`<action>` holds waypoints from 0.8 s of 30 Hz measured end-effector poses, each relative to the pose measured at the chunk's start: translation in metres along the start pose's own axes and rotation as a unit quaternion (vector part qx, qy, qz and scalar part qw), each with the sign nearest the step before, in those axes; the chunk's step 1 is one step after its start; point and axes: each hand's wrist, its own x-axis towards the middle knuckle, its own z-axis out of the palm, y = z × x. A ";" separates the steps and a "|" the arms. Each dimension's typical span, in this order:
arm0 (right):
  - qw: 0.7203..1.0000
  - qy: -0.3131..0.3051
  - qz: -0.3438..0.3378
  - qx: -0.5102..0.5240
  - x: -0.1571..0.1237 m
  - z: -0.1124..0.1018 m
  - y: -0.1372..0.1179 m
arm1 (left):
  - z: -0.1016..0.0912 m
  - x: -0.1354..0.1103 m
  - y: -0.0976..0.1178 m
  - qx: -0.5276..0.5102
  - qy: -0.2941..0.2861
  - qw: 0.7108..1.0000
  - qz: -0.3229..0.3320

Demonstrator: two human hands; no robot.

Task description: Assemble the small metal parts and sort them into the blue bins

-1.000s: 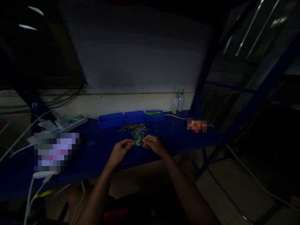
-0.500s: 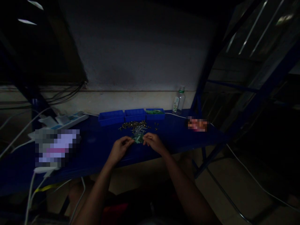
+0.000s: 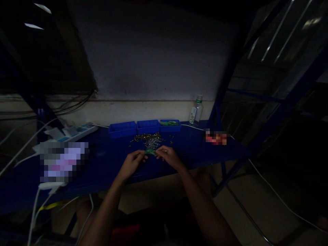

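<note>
Between my two hands is a small green plastic bag (image 3: 151,152), stretched over the near part of the blue table. My left hand (image 3: 132,162) pinches its left end, and my right hand (image 3: 167,156) grips its right end. Just beyond the bag lies a heap of small silvery screws (image 3: 153,142). Behind these spreads a pile of brass-coloured small metal pieces (image 3: 143,137), with a few loose ones to the right. The dim light hides what the bag contains.
Blue trays stand along the wall: a left one (image 3: 122,130), a middle one (image 3: 148,126) and a right one (image 3: 170,129) with green bags. A clear bottle (image 3: 196,112) stands at the right. At the left are a power strip (image 3: 77,131) and a blurred-out item (image 3: 64,162).
The green bag looked spread with pale pieces visible in it; now it is folded into a narrower strip. My hands have barely shifted. The view has moved slightly.
</note>
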 end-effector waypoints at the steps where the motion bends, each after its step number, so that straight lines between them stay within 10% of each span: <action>1: 1.000 -0.003 -0.008 -0.008 0.000 0.000 0.002 | -0.001 0.000 0.001 0.001 0.003 1.000 0.000; 15: 0.987 0.059 -0.076 -0.131 0.004 0.006 0.010 | 0.000 -0.002 0.002 -0.009 -0.022 0.999 0.026; 24: 0.986 -0.035 -0.095 -0.134 -0.008 0.012 -0.007 | 0.004 -0.005 0.008 0.025 -0.075 0.993 0.082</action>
